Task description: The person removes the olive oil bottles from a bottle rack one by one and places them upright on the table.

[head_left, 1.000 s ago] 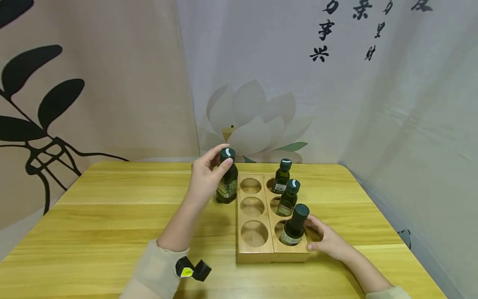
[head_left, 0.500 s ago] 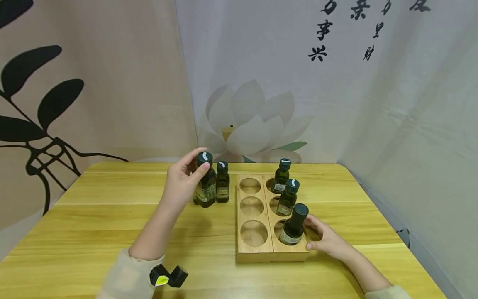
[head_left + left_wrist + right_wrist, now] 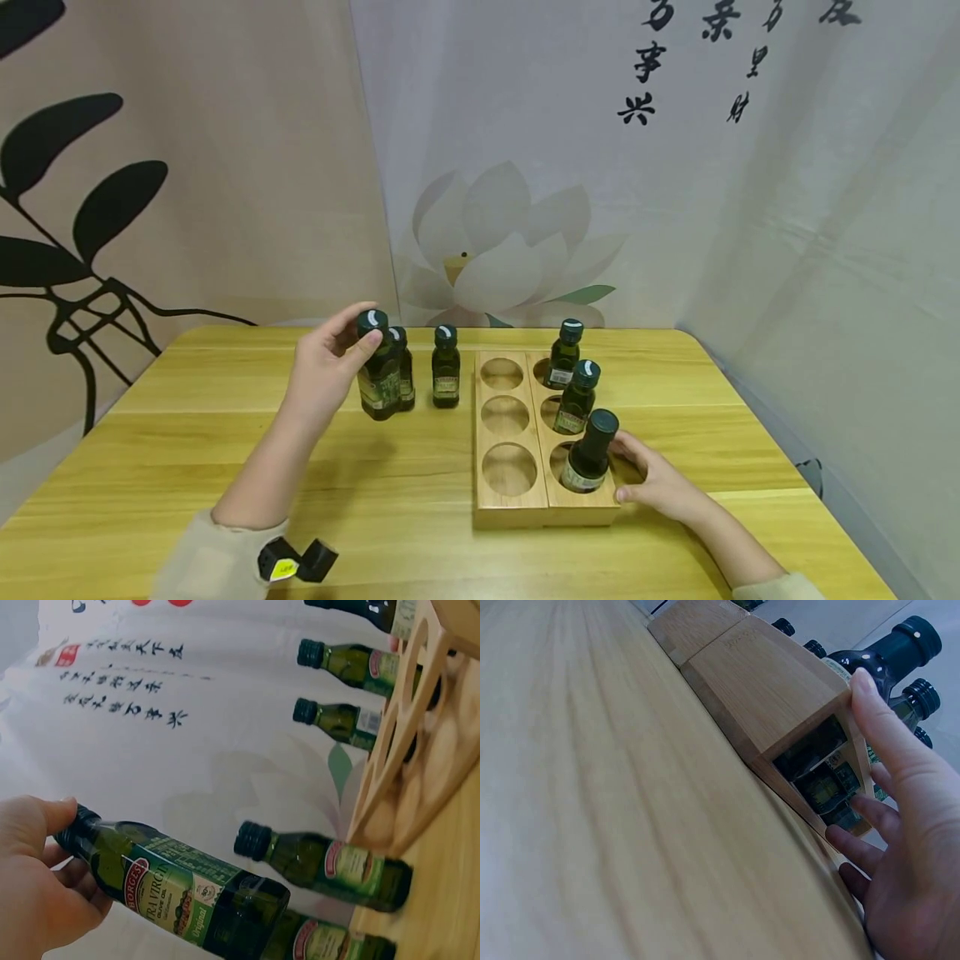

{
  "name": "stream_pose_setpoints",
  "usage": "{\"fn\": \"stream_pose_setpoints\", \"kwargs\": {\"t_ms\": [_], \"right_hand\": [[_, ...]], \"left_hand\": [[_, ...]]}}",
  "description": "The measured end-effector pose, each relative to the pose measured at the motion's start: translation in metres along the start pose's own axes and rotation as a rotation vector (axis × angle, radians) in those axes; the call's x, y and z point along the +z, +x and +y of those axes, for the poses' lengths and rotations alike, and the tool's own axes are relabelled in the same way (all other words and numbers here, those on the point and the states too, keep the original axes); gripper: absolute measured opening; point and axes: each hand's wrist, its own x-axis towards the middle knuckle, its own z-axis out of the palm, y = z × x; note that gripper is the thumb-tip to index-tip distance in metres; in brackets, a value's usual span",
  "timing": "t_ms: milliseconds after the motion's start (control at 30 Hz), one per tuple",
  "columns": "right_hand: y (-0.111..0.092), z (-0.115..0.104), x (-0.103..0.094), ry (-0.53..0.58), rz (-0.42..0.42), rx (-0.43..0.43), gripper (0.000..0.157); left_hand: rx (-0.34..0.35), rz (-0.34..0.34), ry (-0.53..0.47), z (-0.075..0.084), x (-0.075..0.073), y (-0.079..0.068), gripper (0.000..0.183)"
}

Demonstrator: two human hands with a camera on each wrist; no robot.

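Observation:
In the head view my left hand (image 3: 326, 358) holds a dark green olive oil bottle (image 3: 380, 379) by its cap, thumb and fingers round the neck. The left wrist view shows this bottle (image 3: 172, 881) tilted, label facing the camera. Just behind it stands a smaller olive oil bottle (image 3: 406, 375), partly covered. Another small bottle (image 3: 446, 371) stands to the right, beside the wooden bottle rack (image 3: 513, 504). My right hand (image 3: 660, 482) grips the rack's near right end, thumb at the corner and fingers at its open side (image 3: 866, 847).
The rack's right row carries a dark round-shouldered bottle (image 3: 591, 454) in front and two small bottles, one in the middle (image 3: 577, 400), one at the back (image 3: 564, 358). Three holes in the left row hold nothing. A printed curtain (image 3: 510, 125) hangs behind the table (image 3: 187, 417).
My left hand has carried the bottle leftward, away from the rack, past the two standing small bottles, which came into view. The right hand and rack have stayed in place.

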Motion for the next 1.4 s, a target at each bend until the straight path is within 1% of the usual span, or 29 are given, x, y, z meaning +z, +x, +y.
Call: {"fn": "stream_pose_setpoints", "kwargs": {"t_ms": [133,233,300,433,667,867,1200,1400], "right_hand": [[0.0,0.0,0.0,-0.009,0.003,-0.014,0.08],[-0.001,0.0,-0.001,-0.014,0.006,-0.01,0.08],[-0.001,-0.001,0.0,-0.012,0.008,-0.001,0.081],[-0.001,-0.001,0.0,-0.015,0.005,0.003,0.082],[0.0,-0.003,-0.001,0.008,-0.004,0.015,0.08],[0.0,-0.003,-0.001,-0.015,0.001,0.01,0.08],[0.0,-0.003,-0.001,0.004,-0.001,0.002,0.081],[0.001,-0.002,-0.001,0.008,0.0,0.018,0.081]], "left_hand": [[-0.031,0.017,0.044,-0.003,-0.008,0.001,0.039],[-0.057,0.026,0.058,-0.005,-0.014,0.003,0.041],[-0.062,0.034,0.063,-0.006,-0.018,0.005,0.042],[-0.051,0.056,0.066,-0.009,-0.026,0.009,0.042],[-0.037,0.075,0.008,-0.018,-0.035,0.02,0.04],[-0.042,0.08,0.017,-0.026,-0.041,0.028,0.041],[-0.039,0.08,0.033,-0.035,-0.046,0.035,0.042],[-0.039,0.07,0.048,-0.04,-0.046,0.037,0.042]]}}
